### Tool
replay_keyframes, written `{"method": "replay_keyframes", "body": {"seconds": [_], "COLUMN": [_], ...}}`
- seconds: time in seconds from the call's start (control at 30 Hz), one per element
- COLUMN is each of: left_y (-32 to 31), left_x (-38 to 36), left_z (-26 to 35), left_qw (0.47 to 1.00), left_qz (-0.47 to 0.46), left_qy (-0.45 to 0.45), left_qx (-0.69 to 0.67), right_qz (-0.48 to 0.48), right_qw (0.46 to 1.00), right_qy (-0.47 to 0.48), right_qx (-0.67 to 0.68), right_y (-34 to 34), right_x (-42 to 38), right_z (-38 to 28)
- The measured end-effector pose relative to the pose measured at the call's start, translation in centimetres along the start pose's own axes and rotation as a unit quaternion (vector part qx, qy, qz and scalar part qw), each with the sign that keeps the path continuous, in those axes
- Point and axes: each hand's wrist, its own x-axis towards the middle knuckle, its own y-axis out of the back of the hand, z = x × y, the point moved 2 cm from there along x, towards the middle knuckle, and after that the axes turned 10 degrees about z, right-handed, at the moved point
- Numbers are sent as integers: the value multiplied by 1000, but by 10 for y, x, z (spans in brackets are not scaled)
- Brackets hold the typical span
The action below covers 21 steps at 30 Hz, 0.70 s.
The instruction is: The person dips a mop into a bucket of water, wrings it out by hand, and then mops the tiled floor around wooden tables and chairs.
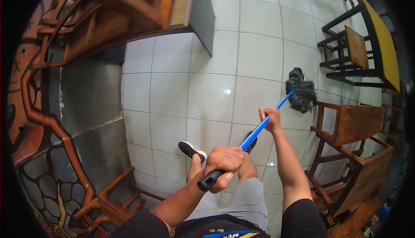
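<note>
A mop with a blue handle [256, 135] runs diagonally from lower left to upper right. My left hand [225, 164] is wrapped round its upper part, just by the black end grip [210, 180]. Further down the handle, my right hand [270, 119] holds it with fingers curled around it. The dark grey stringy mop head [301, 92] rests on the white tiled floor [212, 92], at the right near the wooden stools.
Wooden stools [359, 123] stand at the right, below a yellow-topped table [382, 43] with black legs. A wooden desk [183, 4] is at the upper left. Another wooden chair [114, 203] stands lower left beside the painted wall [26, 104].
</note>
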Motion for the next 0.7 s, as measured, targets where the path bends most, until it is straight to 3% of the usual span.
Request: {"method": "replay_keyframes", "body": {"seconds": [0.1, 0.23, 0.37, 0.4, 0.47, 0.5, 0.67, 0.7], "left_y": [65, 178, 255, 273, 301, 314, 373, 397], "left_x": [-25, -84, -141, -160, -195, -206, -218, -223], "left_z": [58, 134, 200, 198, 187, 174, 74, 26], "left_qw": [998, 988, 965, 960, 944, 937, 826, 842], "left_qz": [50, 140, 230, 249, 206, 232, 334, 300], "left_qy": [-13, -32, -91, -93, -242, -243, -164, -161], "left_qx": [28, 61, 90, 85, 93, 96, 423, 417], "right_qz": [19, -29, -94, -132, -178, -197, -352, -373], "right_qw": [999, 988, 948, 930, 908, 888, 777, 761], "right_qy": [18, 86, 232, 245, 303, 347, 479, 494], "right_qx": [44, 125, 194, 239, 226, 229, 209, 193], "right_y": [-62, -173, -269, -296, -335, -362, -505, -540], "right_x": [0, -1, 0, 0, 10, 15, 110, 143], "right_z": [-89, -224, -358, -380, -421, -431, -442, -437]}}
